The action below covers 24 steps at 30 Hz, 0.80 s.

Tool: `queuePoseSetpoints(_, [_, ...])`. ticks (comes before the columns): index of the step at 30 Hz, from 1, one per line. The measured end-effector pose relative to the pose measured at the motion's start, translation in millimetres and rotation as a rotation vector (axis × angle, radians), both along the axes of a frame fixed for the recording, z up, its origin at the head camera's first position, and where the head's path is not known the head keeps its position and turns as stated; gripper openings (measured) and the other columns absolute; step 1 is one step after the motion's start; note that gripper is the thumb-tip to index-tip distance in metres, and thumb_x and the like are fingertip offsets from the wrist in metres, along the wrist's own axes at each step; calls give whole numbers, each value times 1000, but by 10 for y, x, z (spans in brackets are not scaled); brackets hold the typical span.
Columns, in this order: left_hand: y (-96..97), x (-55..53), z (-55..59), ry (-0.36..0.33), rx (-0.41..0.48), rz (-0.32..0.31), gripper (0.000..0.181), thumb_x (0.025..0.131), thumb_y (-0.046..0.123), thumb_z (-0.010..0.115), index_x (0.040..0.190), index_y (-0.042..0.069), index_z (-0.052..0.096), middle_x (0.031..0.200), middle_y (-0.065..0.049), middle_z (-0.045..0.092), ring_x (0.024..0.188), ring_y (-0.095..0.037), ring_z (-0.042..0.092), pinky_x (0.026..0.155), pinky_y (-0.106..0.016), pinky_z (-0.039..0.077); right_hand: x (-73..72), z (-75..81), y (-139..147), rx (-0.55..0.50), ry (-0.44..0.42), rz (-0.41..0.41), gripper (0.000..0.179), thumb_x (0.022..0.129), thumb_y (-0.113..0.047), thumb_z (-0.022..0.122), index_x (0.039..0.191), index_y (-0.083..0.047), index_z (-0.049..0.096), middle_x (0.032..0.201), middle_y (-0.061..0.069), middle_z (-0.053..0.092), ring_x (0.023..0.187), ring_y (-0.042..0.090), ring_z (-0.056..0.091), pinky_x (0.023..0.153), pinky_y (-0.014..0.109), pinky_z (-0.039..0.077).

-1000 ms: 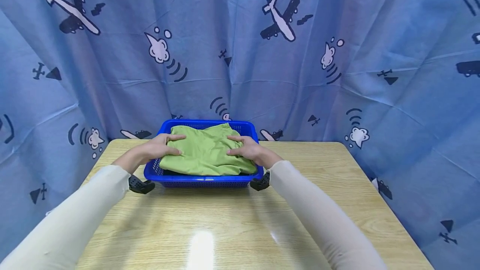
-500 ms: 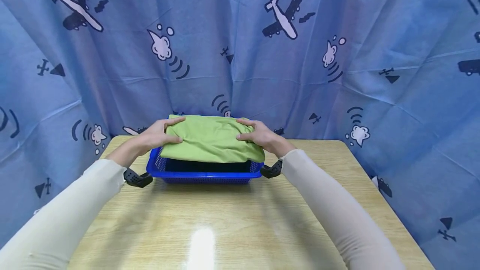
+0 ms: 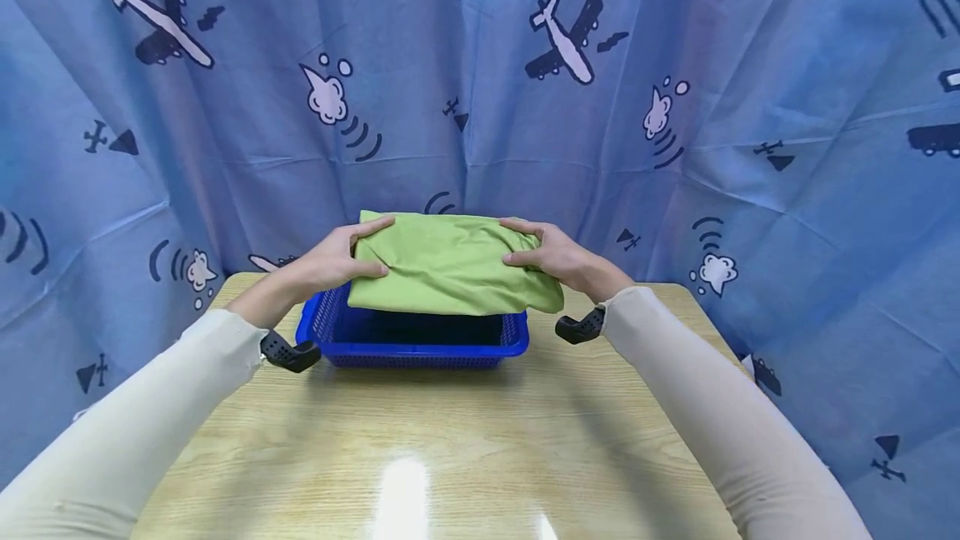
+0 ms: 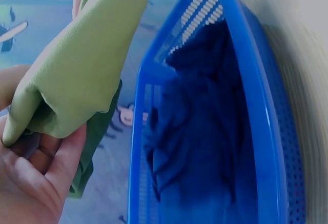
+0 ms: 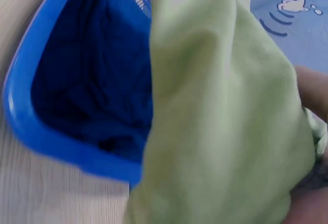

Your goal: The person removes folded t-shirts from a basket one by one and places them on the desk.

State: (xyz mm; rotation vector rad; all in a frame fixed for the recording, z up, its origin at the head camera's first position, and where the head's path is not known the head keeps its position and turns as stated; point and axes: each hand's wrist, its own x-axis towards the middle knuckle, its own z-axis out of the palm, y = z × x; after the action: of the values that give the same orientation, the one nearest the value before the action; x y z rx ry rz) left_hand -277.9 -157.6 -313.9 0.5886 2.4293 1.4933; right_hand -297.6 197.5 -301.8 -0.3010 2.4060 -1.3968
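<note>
A folded green cloth [image 3: 442, 265] is held up in the air above a blue plastic basket [image 3: 420, 351]. My left hand [image 3: 333, 261] grips its left end, thumb on the near face; in the left wrist view the fingers [image 4: 64, 157] curl under the fabric. At the other end my right hand [image 3: 558, 257] pinches the cloth, whose lower right corner droops. Dark blue fabric [image 4: 197, 137] lies crumpled inside the basket, seen in both wrist views. The green cloth hides the basket's back rim in the head view.
The basket stands on a light wooden table [image 3: 450, 440] near its far edge. A blue curtain [image 3: 420, 65] printed with planes hangs behind and at both sides. A black strap-like device [image 3: 288, 352] sits at each wrist.
Both hands have lifted the green cloth up out of the basket and shifted it to the right. The dark inside of the basket has come into view, and the basket stays in place.
</note>
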Motion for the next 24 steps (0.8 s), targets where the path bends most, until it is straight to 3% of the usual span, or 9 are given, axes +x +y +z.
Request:
queuePoseSetpoints(3, [128, 31, 13, 25, -3, -20, 85, 89, 6, 71, 161, 16, 27, 116, -16, 61, 86, -10, 63, 77, -21, 54, 26, -14, 145, 19, -10, 9, 73, 96, -15, 69, 158, -33, 35, 169, 6, 23, 131, 27, 48, 79, 27, 51])
queuePoseSetpoints(7, [320, 73, 39, 54, -31, -38, 86, 89, 6, 71, 162, 16, 27, 121, -18, 59, 92, -14, 62, 79, -21, 52, 81, -37, 355, 60, 13, 33, 73, 97, -16, 68, 160, -29, 32, 171, 5, 16, 149, 30, 33, 94, 32, 48])
queuePoseSetpoints(10, [476, 97, 63, 76, -38, -54, 86, 89, 5, 70, 162, 17, 26, 136, -18, 53, 105, -19, 59, 84, -23, 52, 120, -25, 504, 82, 43, 28, 73, 97, -16, 67, 160, -26, 31, 172, 5, 12, 157, 30, 17, 104, 37, 41])
queuePoseSetpoints(14, [685, 122, 69, 89, -36, -91, 88, 88, 1, 68, 162, 17, 24, 150, -16, 46, 116, -21, 55, 89, -26, 50, 146, -7, 687, 95, 51, 13, 74, 97, -16, 68, 161, -25, 30, 172, 6, 13, 156, 30, 18, 99, 30, 44])
queuePoseSetpoints(17, [849, 114, 56, 86, -40, -122, 91, 87, -2, 67, 163, 17, 21, 146, -15, 50, 110, -20, 57, 87, -26, 49, 148, 3, 834, 100, 49, 5, 76, 97, -15, 68, 161, -24, 29, 171, 7, 14, 151, 30, 26, 91, 22, 46])
queuePoseSetpoints(19, [959, 90, 47, 88, -37, -143, 92, 86, -3, 67, 163, 16, 19, 139, -16, 54, 102, -18, 58, 85, -26, 49, 145, 15, 938, 107, 58, 0, 76, 97, -15, 68, 161, -23, 28, 171, 8, 15, 150, 29, 27, 93, 22, 44])
queuePoseSetpoints(24, [1217, 46, 17, 130, -68, -166, 92, 85, -4, 66, 163, 15, 19, 126, -13, 59, 91, -14, 58, 84, -25, 47, 147, 43, 1186, 133, 67, 5, 78, 96, -16, 68, 162, -19, 27, 171, 11, 13, 154, 32, 19, 118, 44, 29])
